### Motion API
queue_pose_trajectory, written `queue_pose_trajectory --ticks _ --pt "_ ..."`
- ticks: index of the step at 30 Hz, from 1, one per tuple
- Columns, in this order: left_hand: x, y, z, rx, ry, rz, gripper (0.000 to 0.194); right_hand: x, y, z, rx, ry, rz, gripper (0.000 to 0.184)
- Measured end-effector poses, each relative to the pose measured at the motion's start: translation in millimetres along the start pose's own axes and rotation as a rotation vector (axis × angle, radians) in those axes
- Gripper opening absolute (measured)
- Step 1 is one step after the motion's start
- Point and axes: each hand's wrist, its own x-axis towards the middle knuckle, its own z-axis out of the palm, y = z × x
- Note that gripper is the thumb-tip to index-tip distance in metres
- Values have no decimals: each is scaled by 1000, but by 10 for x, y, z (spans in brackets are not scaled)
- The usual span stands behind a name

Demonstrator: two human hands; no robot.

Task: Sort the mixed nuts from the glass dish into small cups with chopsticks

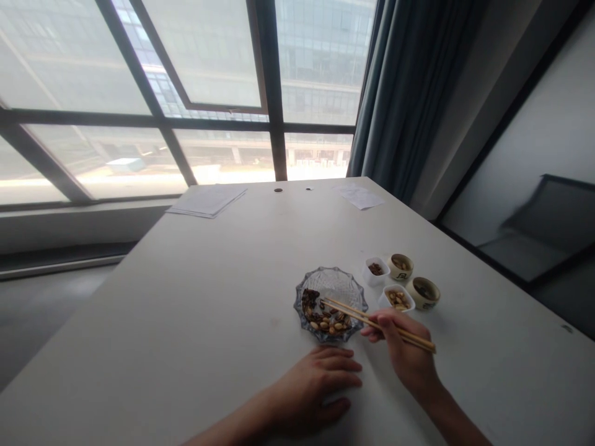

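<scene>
My right hand (406, 350) grips a pair of wooden chopsticks (367, 317), their tips inside a clear glass bowl (341, 280) with a scalloped rim. Dark pieces (309, 303) lie at the bowl's left side, and tan nuts in shells (329, 325) line its near side. Whether the tips pinch a piece is too small to tell. Flat on the table just in front of the bowl rests my left hand (318, 381), fingers stretched out and holding nothing.
Right of the bowl stand a white cup with brown bits (375, 268), a white cup with nuts (398, 298) and two cream cups, one farther (400, 266), one nearer (424, 293). Papers lie at the far left (209, 201) and far right (361, 197) of the white table (195, 297).
</scene>
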Motion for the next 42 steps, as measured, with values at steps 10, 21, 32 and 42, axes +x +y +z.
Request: queue_pose_trajectory --ticks 10,21,32,42 --pt "-6 -14 15 -3 -1 2 41 -89 108 119 46 128 115 44" --pt "-1 24 -23 -16 -1 -15 43 -131 -194 -690 -87 588 25 45" --pt "26 40 -46 -6 -18 -40 45 -403 137 -1417 -212 747 110 43" --pt "21 40 -38 -20 -5 -16 44 -383 -89 -1202 -152 663 -13 36"
